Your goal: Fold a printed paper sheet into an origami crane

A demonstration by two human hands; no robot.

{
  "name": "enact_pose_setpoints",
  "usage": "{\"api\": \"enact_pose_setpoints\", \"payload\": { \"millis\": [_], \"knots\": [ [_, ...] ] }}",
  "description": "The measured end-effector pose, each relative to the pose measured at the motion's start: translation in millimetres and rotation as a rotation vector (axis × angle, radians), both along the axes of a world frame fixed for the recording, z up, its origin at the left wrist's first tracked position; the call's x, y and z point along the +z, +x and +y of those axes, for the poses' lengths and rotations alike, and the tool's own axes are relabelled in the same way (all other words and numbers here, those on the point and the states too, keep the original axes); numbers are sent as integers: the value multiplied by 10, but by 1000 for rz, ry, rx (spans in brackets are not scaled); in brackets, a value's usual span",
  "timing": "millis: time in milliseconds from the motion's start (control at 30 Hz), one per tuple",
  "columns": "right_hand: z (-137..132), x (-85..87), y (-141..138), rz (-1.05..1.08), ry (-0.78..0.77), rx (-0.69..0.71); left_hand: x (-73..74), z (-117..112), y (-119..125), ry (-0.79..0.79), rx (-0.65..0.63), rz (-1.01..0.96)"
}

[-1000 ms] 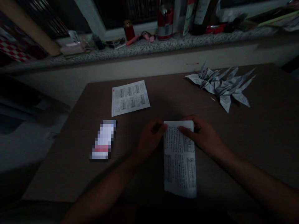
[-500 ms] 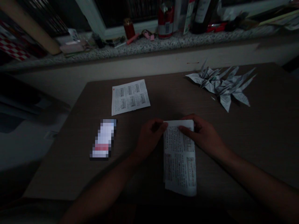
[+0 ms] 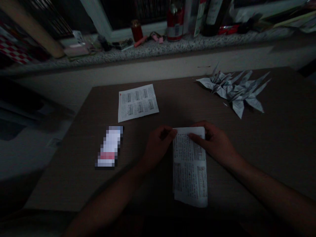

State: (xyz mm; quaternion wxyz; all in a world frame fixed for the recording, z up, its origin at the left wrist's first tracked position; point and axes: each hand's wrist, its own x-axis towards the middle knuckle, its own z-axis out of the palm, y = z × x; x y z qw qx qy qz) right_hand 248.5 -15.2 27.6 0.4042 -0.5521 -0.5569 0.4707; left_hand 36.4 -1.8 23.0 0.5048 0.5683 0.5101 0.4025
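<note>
A folded sheet of printed paper (image 3: 189, 171) lies lengthwise in front of me, its upper end between both hands. My left hand (image 3: 161, 140) pinches the upper left corner, thumb on top. On the upper right, my right hand (image 3: 216, 140) grips the edge with its thumb flat across the print and its fingers behind the sheet. The layers at the lower end are slightly offset. Several folded paper cranes (image 3: 237, 89) sit in a cluster at the back right of the table.
On the dark wooden table (image 3: 74, 141), a flat printed sheet (image 3: 138, 102) lies at the back left, with a phone (image 3: 108, 148) nearer me, its screen blurred out. Behind the table runs a granite sill (image 3: 153, 51) bearing a red can (image 3: 175, 23), a small jar (image 3: 136, 30) and bottles.
</note>
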Motion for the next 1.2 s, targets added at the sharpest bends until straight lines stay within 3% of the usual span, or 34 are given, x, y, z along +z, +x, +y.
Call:
{"api": "enact_pose_setpoints", "payload": {
  "millis": [200, 433, 1200],
  "knots": [
    [7, 28, -19, 109, -55, -31, -34, 17, -4, 12, 3, 4],
    [0, -10, -1, 470, -305, 9, -28, 17, -23, 31, 57, -2],
    [82, 3, 148, 48, -74, 21, -32, 39, -86, 67, 19, 45]
  ]
}}
